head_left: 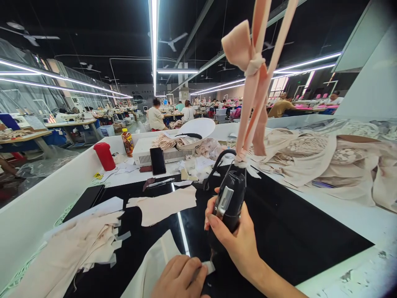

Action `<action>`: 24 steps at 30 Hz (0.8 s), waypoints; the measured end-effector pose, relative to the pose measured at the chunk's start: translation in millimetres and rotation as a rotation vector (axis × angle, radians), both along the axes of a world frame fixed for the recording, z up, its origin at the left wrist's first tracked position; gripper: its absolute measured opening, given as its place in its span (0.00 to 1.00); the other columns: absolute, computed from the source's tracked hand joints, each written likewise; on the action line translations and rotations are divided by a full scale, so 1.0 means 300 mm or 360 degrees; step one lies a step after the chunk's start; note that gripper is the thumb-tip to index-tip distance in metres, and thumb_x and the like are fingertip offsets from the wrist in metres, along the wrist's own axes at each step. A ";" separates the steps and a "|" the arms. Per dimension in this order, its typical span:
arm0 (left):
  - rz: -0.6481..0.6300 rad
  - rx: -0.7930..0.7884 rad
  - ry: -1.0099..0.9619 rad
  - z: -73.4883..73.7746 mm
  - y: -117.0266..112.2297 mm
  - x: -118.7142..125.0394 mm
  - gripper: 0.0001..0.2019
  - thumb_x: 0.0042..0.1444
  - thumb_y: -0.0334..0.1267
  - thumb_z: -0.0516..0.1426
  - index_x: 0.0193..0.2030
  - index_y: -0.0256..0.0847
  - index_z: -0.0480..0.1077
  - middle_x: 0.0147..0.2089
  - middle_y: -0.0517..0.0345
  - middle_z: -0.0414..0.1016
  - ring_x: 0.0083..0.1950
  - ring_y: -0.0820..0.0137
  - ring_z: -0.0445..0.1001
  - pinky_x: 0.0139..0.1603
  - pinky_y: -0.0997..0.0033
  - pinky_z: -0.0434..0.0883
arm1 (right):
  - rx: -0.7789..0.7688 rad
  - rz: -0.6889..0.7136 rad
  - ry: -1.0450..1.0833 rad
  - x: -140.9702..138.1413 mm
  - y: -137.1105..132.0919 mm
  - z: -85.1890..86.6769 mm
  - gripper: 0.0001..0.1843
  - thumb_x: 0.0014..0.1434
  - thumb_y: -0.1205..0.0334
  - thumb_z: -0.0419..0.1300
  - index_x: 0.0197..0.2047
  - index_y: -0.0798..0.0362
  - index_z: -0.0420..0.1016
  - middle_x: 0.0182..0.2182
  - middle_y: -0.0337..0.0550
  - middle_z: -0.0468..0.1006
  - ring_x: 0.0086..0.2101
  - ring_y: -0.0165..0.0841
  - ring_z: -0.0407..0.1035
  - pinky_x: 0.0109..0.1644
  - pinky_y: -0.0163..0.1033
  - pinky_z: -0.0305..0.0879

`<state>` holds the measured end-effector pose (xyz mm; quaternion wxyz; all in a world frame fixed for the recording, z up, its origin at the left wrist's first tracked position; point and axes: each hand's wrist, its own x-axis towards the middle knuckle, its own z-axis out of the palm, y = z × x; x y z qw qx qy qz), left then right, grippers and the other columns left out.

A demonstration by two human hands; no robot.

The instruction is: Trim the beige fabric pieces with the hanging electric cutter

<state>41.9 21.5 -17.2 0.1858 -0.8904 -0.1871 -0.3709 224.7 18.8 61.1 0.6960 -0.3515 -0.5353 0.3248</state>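
My right hand (237, 240) is wrapped around a black corded hand-held power tool (231, 198) with a silver switch on its side. Knotted pink fabric strips (256, 78) suspend it from above. The tool's lower tip points down close to my left fingertips and is hard to make out. At the bottom edge, my left hand (181, 277) has its fingers curled together, pressing a cream fabric piece (156, 256) to the black glossy tabletop (279, 223). A small pale tab (209, 267) sticks out beside the fingertips. Farther back lies a flat beige fabric piece (167, 205).
Layered beige pieces with grey tabs (83, 244) lie at left. A phone (158, 161), pen (159, 183), red cup (104, 156), bottle (127, 142) and white ventilated box (145, 151) stand behind. Garments (310, 157) heap at right. A low white wall (46, 186) borders the left side.
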 end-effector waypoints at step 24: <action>0.0022 0.0063 -0.0023 0.004 0.005 0.001 0.27 0.80 0.49 0.41 0.46 0.41 0.79 0.42 0.63 0.82 0.38 0.72 0.78 0.42 0.72 0.72 | -0.0040 0.0038 0.0072 -0.001 0.002 0.010 0.13 0.65 0.59 0.69 0.46 0.45 0.68 0.32 0.34 0.75 0.26 0.29 0.68 0.29 0.35 0.69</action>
